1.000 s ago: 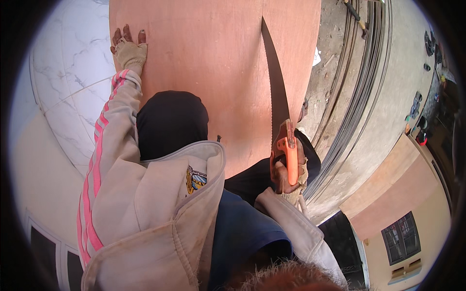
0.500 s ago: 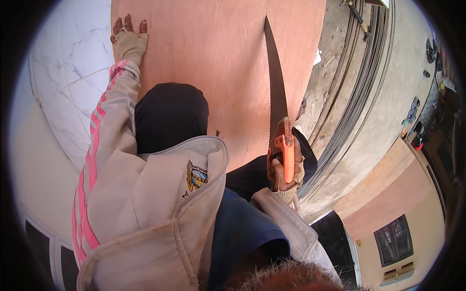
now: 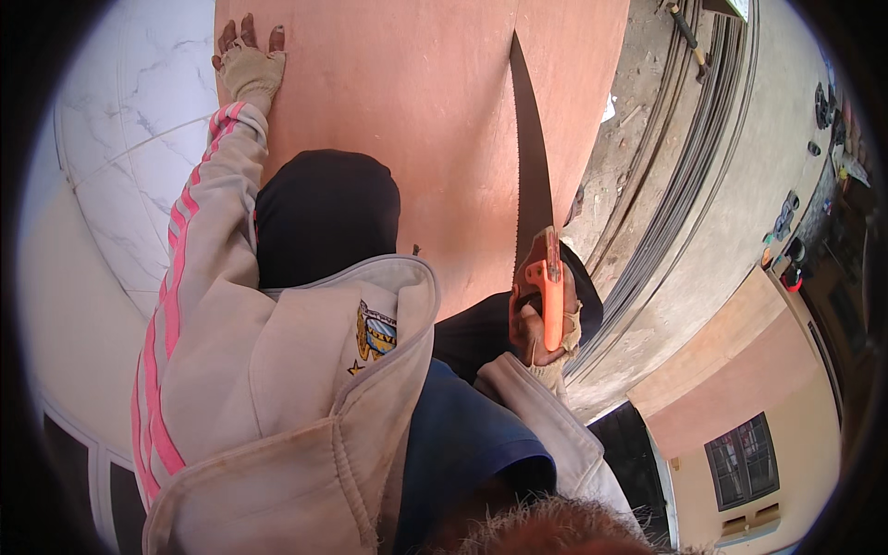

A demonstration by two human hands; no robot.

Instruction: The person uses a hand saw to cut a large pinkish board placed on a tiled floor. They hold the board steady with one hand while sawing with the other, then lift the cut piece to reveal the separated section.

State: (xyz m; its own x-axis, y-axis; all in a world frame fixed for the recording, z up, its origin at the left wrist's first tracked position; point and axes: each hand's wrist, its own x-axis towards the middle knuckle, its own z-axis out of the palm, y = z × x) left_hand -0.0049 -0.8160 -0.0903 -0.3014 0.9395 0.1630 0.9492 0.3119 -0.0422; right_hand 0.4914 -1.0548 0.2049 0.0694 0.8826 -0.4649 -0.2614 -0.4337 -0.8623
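Note:
A large reddish-brown wooden board lies in front of me. My left hand, in a fingerless beige glove, rests on the board's far left edge, fingers spread. In my right hand, similarly gloved, is the orange handle of a handsaw. The long dark blade points away from me over the board, its toothed edge toward the left. A shadow lies beside the blade; whether the teeth touch the wood I cannot tell. My dark-clothed left knee is on or against the board.
White marbled tiles border the board on the left. Off its right side, a bundle of long thin metal rods runs along the concrete ground. A hammer-like tool with a dark handle lies beside the rods. Shoes sit farther right.
The view has shifted slightly. My left hand stays flat on the board, and my right hand keeps its hold on the handsaw at nearly the same angle.

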